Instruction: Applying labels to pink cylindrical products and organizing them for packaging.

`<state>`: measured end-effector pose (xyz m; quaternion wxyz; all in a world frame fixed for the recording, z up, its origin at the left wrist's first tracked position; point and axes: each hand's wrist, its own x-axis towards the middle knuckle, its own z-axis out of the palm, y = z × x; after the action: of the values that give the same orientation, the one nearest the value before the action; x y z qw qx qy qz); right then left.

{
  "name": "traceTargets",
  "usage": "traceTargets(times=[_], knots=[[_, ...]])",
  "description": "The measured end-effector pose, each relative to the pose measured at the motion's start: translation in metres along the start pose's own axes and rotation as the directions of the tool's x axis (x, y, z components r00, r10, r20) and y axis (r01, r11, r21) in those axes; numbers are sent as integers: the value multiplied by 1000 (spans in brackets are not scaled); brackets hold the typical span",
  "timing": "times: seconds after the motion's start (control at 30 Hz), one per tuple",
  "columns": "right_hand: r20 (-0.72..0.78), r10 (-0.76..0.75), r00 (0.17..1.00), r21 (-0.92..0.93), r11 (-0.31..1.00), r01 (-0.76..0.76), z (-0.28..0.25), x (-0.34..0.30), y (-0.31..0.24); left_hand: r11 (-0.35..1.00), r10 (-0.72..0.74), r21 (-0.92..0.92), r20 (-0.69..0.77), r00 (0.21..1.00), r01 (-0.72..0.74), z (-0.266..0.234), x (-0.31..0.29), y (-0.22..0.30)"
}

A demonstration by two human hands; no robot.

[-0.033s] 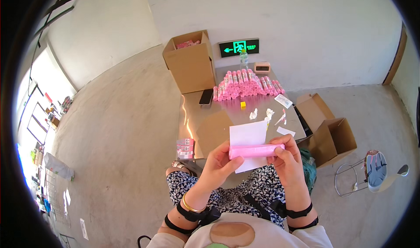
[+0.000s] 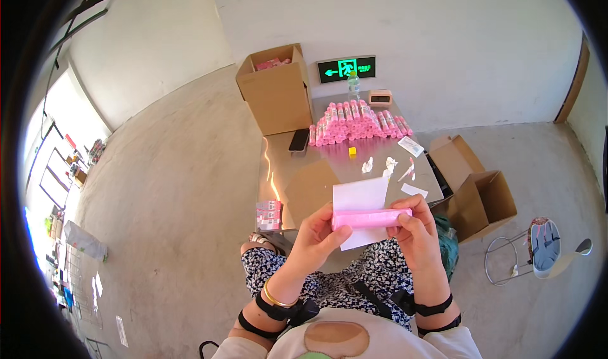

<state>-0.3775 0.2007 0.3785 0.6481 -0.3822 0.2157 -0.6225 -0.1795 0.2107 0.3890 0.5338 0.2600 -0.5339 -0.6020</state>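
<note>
Metal table at centre, white wall across the top, grey floor at left. Lower centre, left hand and right hand pinch the pink roll by its ends.

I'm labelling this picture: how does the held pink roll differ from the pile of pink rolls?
The held roll is in the left hand and right hand; the pile rests on the table. The held roll looks all pink; many rolls in the pile show whitish patches. Both are mainly pink.
</note>
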Motion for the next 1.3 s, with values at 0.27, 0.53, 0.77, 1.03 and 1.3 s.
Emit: traceTargets(times=[0.27,0.53,0.77,1.03,1.3], knots=[[-4,11,1000,-25,1000,-11,-3,-1,3,1000,-22,-11,-35,999,22,-3,-2,-2],[-5,-9,1000,-14,1000,9,-2,-2,3,995,-82,-73,-126,989,73,-15,-8,-10],[-13,-26,1000,25,999,27,-4,-2,4,997,-78,7,-52,996,78,0,-7,7],[-29,-7,1000,9,1000,8,-2,-3,4,989,-79,127,-25,997,82,0,-8,9],[-40,-16,999,22,1000,17,-2,-3,6,995,-14,104,5,1000,13,6,-8,9]])
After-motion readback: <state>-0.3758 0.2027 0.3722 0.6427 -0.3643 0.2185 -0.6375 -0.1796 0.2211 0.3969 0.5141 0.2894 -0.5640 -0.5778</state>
